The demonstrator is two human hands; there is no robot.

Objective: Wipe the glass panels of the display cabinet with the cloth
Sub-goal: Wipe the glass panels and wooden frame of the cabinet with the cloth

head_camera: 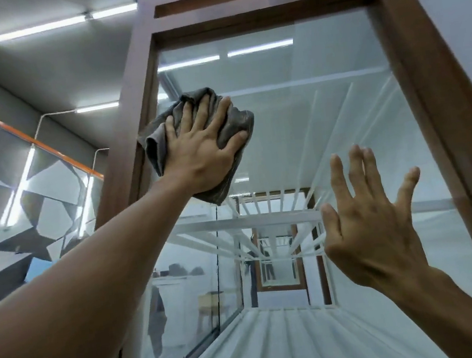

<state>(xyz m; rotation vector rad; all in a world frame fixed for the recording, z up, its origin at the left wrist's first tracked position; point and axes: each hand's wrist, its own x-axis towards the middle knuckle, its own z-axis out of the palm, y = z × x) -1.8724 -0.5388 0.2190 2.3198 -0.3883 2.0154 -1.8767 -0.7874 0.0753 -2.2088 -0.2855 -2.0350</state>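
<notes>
Clear glass panel [311, 129] of the brown wooden display cabinet [425, 69], cloth at its upper left.
Near right, the right hand [373, 236] spreads empty fingers; farther up, the left hand [202, 150] presses the crumpled grey cloth [240, 122] to the glass with straight fingers. Even, overlapping strokes would suit.

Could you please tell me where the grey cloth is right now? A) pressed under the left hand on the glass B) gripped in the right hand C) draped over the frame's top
A: the left hand lies flat on the grey cloth against the glass panel, while the right hand is bare, fingers spread.
</notes>
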